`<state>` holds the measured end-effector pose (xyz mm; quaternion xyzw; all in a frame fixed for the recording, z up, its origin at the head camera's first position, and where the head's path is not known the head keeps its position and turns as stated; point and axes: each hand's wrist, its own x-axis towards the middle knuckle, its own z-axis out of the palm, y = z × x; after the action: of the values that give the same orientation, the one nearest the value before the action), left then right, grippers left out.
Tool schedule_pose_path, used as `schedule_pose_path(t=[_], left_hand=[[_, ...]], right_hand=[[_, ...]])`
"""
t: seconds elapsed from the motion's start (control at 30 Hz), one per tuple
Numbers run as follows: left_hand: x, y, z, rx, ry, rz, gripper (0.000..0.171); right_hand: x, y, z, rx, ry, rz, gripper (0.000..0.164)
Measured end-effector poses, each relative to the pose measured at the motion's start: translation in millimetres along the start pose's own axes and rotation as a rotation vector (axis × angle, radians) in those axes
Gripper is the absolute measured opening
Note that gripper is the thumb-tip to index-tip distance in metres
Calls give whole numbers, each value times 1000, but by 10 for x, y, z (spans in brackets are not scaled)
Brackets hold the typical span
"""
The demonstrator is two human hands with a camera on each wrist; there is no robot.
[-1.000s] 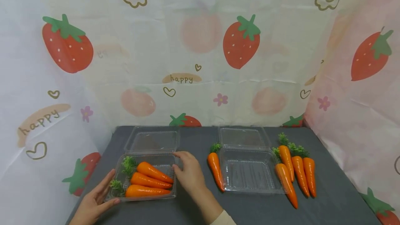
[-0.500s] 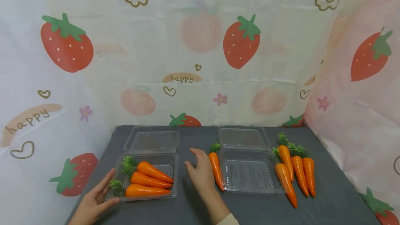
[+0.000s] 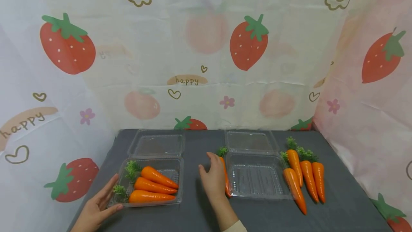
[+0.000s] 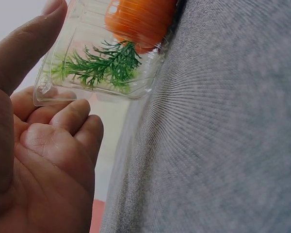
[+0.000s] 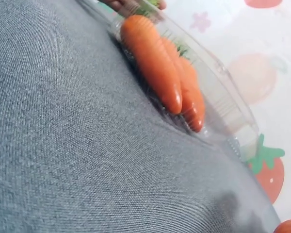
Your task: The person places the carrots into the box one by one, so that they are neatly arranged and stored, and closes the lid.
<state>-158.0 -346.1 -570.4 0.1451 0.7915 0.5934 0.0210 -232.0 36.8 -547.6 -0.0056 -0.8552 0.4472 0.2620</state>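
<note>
In the head view, my left hand (image 3: 93,208) holds the near left corner of a clear plastic clamshell box (image 3: 182,185), thumb along the front and fingers along the side. Three orange carrots (image 3: 157,177) with green tops lie inside, tips pointing right. The left wrist view shows the thumb and bent fingers around the box corner (image 4: 43,92). My right hand (image 3: 214,182) hovers with thumb and fingers spread, partly covering a single carrot (image 3: 227,182) beside a second clamshell box (image 3: 257,178), which has no carrots in it.
Several carrots (image 3: 309,178) lie to the right of the second box, one (image 3: 295,191) overlapping its right edge in view. Both box lids (image 3: 157,145) are folded back. A grey cloth (image 3: 190,212) covers the table, with strawberry-printed curtains (image 3: 206,53) on three sides.
My right hand has left the right rim of the filled box and moved right, to the single carrot. My left hand has stayed at its corner.
</note>
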Motion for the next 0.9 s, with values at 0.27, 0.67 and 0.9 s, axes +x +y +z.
schedule_pose_path(t=[0.27,0.67,0.9], left_hand=[[-4,-15,-5,14,13,-16,89],[1,-5,0,42,18,7,89],[-5,0,11,55,24,-5,89]], right_hand=[[16,78,39,-29,71,-12,48],[69,131,53,8,50,72,50],[89,165,68,33,46,99,50]])
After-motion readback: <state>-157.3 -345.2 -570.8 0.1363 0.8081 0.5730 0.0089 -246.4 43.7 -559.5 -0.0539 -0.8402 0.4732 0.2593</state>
